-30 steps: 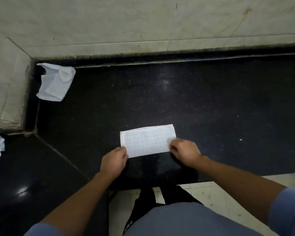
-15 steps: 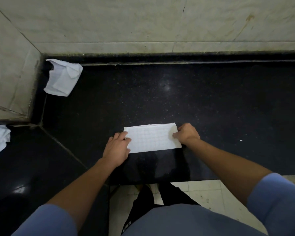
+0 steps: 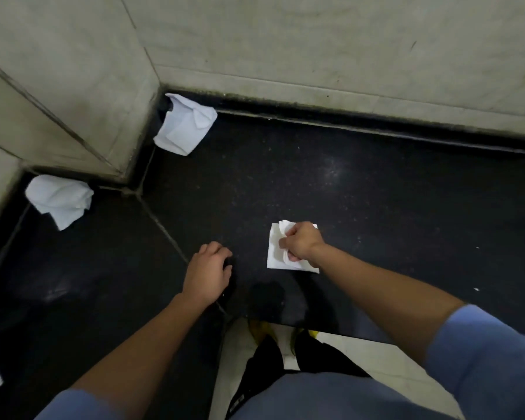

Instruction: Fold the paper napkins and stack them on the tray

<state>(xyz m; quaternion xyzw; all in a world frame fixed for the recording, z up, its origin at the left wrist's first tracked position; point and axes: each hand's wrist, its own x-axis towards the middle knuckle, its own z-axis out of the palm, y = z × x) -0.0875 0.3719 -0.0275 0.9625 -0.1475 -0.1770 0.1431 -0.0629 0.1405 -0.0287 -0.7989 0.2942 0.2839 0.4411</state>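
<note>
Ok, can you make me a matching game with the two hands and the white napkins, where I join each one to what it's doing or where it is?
Things:
1. left hand
2. right hand
3. folded napkin
4. far crumpled napkin

States or places:
a. tucked in the corner by the back wall
b. grips a napkin
c. holds nothing
d. lies near the front edge of the black counter, partly under a hand

Pairs: 1-c, 2-b, 3-d, 4-a.
</note>
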